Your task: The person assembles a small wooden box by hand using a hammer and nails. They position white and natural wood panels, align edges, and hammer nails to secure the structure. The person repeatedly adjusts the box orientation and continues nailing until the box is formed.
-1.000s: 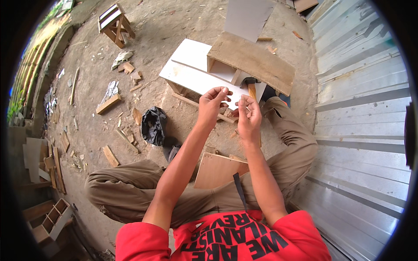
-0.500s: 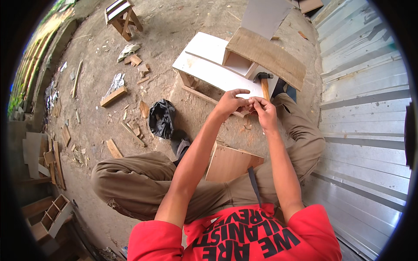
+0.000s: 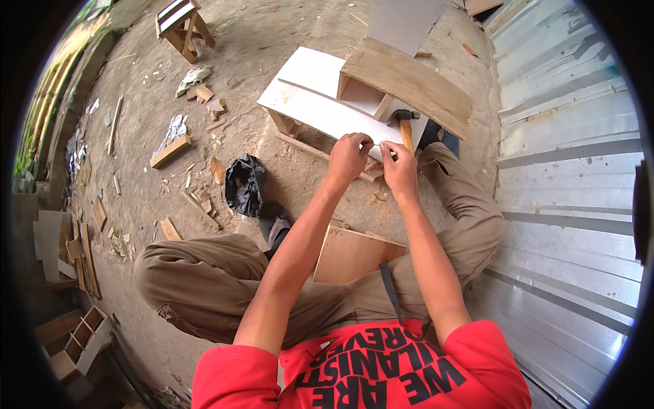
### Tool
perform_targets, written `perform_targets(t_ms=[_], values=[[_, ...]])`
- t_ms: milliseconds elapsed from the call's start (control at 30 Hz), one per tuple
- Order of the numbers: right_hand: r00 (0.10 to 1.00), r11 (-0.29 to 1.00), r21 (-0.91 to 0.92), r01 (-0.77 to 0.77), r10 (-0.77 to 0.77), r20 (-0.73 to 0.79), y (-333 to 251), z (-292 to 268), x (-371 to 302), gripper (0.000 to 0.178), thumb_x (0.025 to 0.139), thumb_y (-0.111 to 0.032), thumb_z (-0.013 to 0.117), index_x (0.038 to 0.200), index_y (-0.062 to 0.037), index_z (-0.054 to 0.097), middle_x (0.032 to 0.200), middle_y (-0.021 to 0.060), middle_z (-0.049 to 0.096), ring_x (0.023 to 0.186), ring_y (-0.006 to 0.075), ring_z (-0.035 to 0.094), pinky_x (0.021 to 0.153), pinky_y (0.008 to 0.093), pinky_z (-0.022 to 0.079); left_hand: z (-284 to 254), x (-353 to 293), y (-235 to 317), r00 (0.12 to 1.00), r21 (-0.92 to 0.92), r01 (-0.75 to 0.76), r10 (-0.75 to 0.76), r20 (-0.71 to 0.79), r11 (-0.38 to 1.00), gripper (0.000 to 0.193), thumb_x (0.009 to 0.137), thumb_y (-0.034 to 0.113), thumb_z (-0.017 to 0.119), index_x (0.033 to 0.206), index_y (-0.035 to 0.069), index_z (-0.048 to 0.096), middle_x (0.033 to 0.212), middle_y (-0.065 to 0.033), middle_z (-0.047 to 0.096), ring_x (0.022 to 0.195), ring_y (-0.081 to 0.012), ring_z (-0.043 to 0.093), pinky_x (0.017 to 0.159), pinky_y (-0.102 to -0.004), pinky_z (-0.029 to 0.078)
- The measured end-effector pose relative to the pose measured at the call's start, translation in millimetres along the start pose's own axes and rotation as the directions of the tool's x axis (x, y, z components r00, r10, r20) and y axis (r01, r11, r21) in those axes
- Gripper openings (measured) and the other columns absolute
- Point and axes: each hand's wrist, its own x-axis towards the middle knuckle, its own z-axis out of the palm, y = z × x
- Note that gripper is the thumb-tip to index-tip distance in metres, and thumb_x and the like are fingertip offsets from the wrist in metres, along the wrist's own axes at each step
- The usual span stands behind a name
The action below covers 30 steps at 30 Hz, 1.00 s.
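My left hand (image 3: pixel 349 158) and my right hand (image 3: pixel 400 167) are close together at the near edge of a low wooden piece with a white top (image 3: pixel 300 102). Fingers and thumb are pinched together on each hand. A tiny thin thing seems to lie between the fingertips, too small to make out. Just beyond my right hand, a claw hammer (image 3: pixel 407 133) with a black head and wooden handle rests on the white top. An open-fronted wooden box (image 3: pixel 409 78) sits farther back on that top, its inside partly visible.
An open black plastic bag (image 3: pixel 244 184) stands on the ground at left, among wood offcuts (image 3: pixel 170 151). A plywood panel (image 3: pixel 357 255) lies between my legs. Corrugated metal sheeting (image 3: pixel 565 177) rises at right. A small wooden stool (image 3: pixel 184 31) stands at the far left.
My left hand has drawn its fingers in, and the fingertips of both hands have moved slightly apart. The whole view has shifted a little; the hammer stays on the white top.
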Motion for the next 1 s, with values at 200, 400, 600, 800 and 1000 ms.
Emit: perform_targets(t_ms=[200,400,600,800,1000], values=[[0.976,0.939,-0.265,0.219,-0.216,0.04,11.7,12.2,8.1,0.014,0.094,-0.012,0.064,0.104,-0.0054,0.072,0.093,0.0143,0.067,0.082,0.0372,0.066,0.071,0.0436,0.053,2.9,0.0,-7.0,0.993,0.262,-0.114,0.121,-0.013,0.958,0.018,0.089,0.012,0.066,0.106,0.007,0.067,0.105,-0.0089,0.068,0.109,-0.0299,0.059,0.094,-0.0424,0.041],[0.983,0.937,-0.298,0.185,-0.178,0.049,13.6,14.1,7.8,0.015,0.095,-0.013,0.063,0.107,-0.0094,0.071,0.094,0.0118,0.065,0.081,0.035,0.067,0.067,0.0429,0.054,-0.3,-16.1,-23.6,0.959,0.362,-0.252,0.28,-0.028,0.898,0.034,0.088,0.014,0.066,0.122,0.009,0.061,0.119,-0.0082,0.062,0.119,-0.0292,0.054,0.103,-0.0446,0.035],[0.983,0.941,-0.285,0.182,-0.177,0.042,16.7,15.7,8.7,0.017,0.095,-0.014,0.063,0.109,-0.0087,0.071,0.094,0.0127,0.065,0.081,0.0346,0.067,0.067,0.0422,0.054,5.4,-30.8,-14.7,0.964,0.491,-0.24,0.267,0.016,0.837,0.041,0.092,0.023,0.064,0.132,0.015,0.059,0.126,-0.0057,0.057,0.125,-0.0243,0.049,0.112,-0.0478,0.031],[0.989,0.951,-0.275,0.144,-0.146,0.013,14.8,7.6,9.1,0.029,0.094,-0.016,0.064,0.119,-0.0005,0.065,0.1,0.0172,0.064,0.09,0.0362,0.066,0.077,0.0426,0.054,12.0,-37.0,-16.8,0.971,0.516,-0.23,0.231,0.063,0.825,0.042,0.09,0.024,0.064,0.132,0.016,0.062,0.132,-0.0037,0.052,0.13,-0.0231,0.046,0.115,-0.0485,0.029],[0.987,0.87,-0.486,0.083,-0.139,-0.081,15.1,-38.5,-12.3,0.055,0.087,-0.025,0.075,0.131,0.0005,0.052,0.125,0.0235,0.051,0.109,0.0448,0.055,0.089,0.0489,0.048,11.6,-39.2,-25.2,0.966,0.521,-0.236,0.255,0.037,0.82,0.042,0.09,0.022,0.063,0.131,0.014,0.063,0.134,-0.0044,0.052,0.132,-0.0236,0.045,0.116,-0.0496,0.029]])
